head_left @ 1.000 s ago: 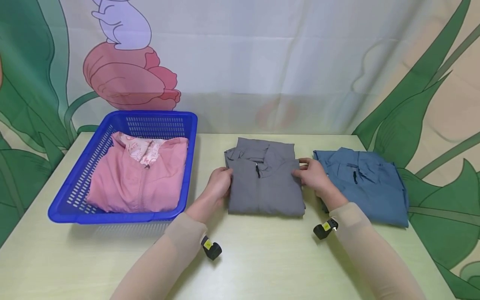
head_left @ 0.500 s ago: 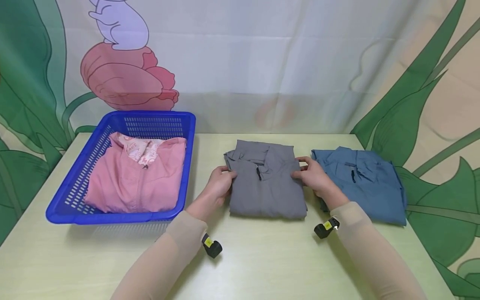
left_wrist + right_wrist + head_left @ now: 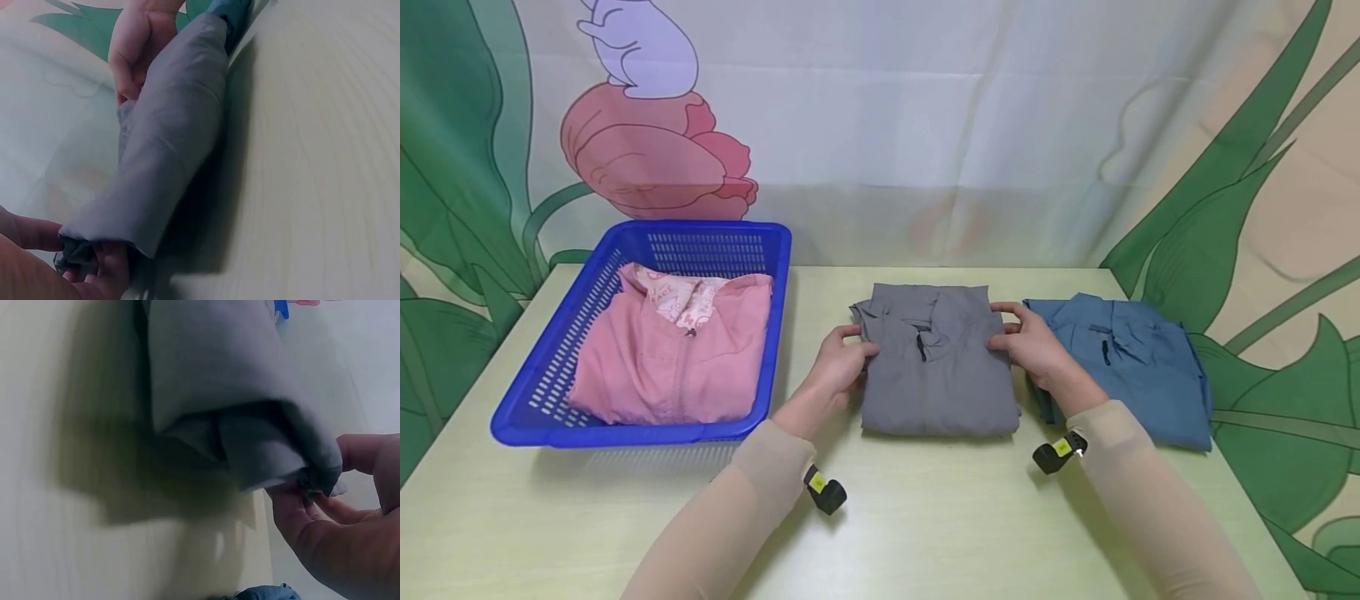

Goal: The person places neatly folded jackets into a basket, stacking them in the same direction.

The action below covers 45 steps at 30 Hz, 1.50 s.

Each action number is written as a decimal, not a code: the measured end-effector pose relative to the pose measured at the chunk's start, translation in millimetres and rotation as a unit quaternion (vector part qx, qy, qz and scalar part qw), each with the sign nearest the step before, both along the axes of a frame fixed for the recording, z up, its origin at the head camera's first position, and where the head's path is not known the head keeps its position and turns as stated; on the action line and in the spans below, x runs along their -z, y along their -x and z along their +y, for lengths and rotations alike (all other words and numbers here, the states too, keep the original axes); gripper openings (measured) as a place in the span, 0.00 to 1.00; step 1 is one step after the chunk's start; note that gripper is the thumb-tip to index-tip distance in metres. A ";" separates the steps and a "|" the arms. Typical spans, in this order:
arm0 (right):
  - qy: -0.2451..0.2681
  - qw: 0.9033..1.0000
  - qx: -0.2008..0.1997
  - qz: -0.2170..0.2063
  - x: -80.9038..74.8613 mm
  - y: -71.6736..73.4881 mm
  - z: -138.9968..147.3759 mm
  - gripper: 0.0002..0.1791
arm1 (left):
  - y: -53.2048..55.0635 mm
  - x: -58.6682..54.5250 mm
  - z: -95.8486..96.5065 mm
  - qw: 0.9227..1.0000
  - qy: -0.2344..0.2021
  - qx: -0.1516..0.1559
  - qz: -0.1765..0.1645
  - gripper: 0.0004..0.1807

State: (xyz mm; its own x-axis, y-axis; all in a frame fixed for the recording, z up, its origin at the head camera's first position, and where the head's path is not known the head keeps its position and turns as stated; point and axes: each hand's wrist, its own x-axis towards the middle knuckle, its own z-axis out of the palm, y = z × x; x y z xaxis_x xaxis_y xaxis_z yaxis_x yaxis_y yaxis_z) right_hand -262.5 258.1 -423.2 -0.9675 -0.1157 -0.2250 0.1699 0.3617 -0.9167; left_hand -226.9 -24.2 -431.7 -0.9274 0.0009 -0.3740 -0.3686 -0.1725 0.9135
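A folded grey zip-neck jacket (image 3: 936, 383) is between my two hands, its black zip pull facing up. My left hand (image 3: 838, 367) pinches its left edge, with the thumb on top and fingers underneath. At the opposite edge, my right hand (image 3: 1033, 346) pinches the fabric in the same way. Both wrist views show a dark shadow below the grey jacket (image 3: 169, 125), whose near part looks raised off the table. In the right wrist view, the layered folds of the grey jacket (image 3: 219, 362) hang beside the right fingers (image 3: 300, 519).
On the left stands a blue plastic basket (image 3: 781, 292) with a folded pink jacket (image 3: 662, 367) inside. A folded blue jacket (image 3: 1135, 375) lies on the light wooden table (image 3: 925, 517) close to my right hand. A printed curtain (image 3: 887, 125) hangs behind the table's far edge.
The grey jacket has shifted slightly toward me and to the right, still between both hands. The right hand has moved a little to the right. Basket and blue jacket stay put.
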 end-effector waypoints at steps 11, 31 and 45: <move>0.028 1.000 -0.001 0.015 -8.7 -1.3 -2.1 0.39 | 1.2 -3.6 0.5 1.000 0.001 0.001 -0.003 0.29; 0.094 0.995 -0.041 -0.002 -47.5 1.0 -8.5 0.40 | -4.5 -37.0 -3.5 0.999 -0.003 -0.003 0.033 0.27; 0.206 0.973 -0.095 -0.035 -64.3 3.2 -25.5 0.40 | -17.1 -71.1 -34.9 0.998 0.017 0.015 0.063 0.28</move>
State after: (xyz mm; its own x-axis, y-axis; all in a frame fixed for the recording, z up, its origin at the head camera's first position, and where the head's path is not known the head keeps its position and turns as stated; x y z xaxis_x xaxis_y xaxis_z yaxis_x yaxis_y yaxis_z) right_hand -265.7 232.6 -358.9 -0.9042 -0.3848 -0.1855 0.2022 -0.0031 -0.9793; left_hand -209.8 -59.1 -360.6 -0.9668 0.0189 -0.2549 -0.2552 -0.1302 0.9581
